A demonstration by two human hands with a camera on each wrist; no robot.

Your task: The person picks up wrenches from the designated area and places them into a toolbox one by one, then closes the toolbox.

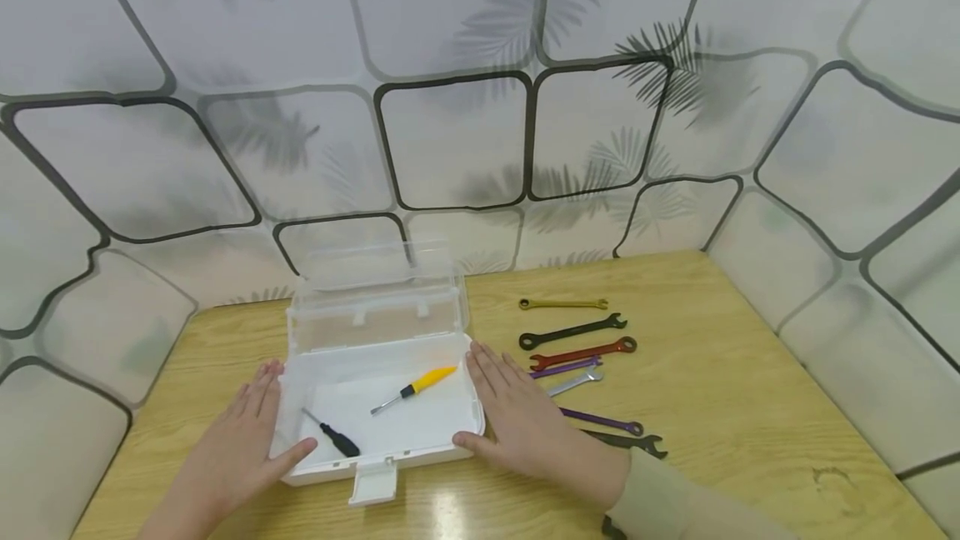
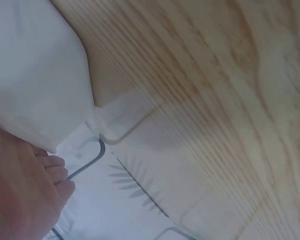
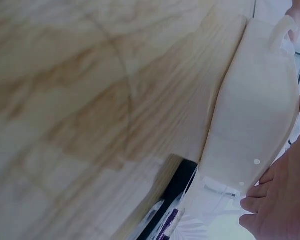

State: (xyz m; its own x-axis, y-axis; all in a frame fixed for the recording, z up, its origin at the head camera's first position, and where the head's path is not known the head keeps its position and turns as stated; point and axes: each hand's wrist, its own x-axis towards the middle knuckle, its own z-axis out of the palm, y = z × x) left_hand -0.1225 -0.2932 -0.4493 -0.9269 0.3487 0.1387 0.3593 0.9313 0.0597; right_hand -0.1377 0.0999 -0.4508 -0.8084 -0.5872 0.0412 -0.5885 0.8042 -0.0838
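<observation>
A white plastic case (image 1: 345, 373) with a clear lid (image 1: 375, 315) stands on the table, lid raised at the back and front latch (image 1: 374, 482) hanging down. Inside it lie a yellow-handled screwdriver (image 1: 431, 377) and a smaller black-handled screwdriver (image 1: 340, 440). My left hand (image 1: 238, 432) rests along the case's left side, fingers extended and thumb over the front left corner. Along the opposite side lies my right hand (image 1: 517, 415), its fingers straight against the rim. In the right wrist view its fingertips (image 3: 255, 202) meet the outer wall of the case (image 3: 255, 105).
Right of the case, several wrenches lie in a loose column: a gold one (image 1: 562, 304), a black one (image 1: 573, 332), a red one (image 1: 583, 353), a silver one (image 1: 576, 382) and purple ones, partly behind my right hand. A patterned fabric wall (image 1: 457, 140) borders the wooden table (image 1: 720, 373).
</observation>
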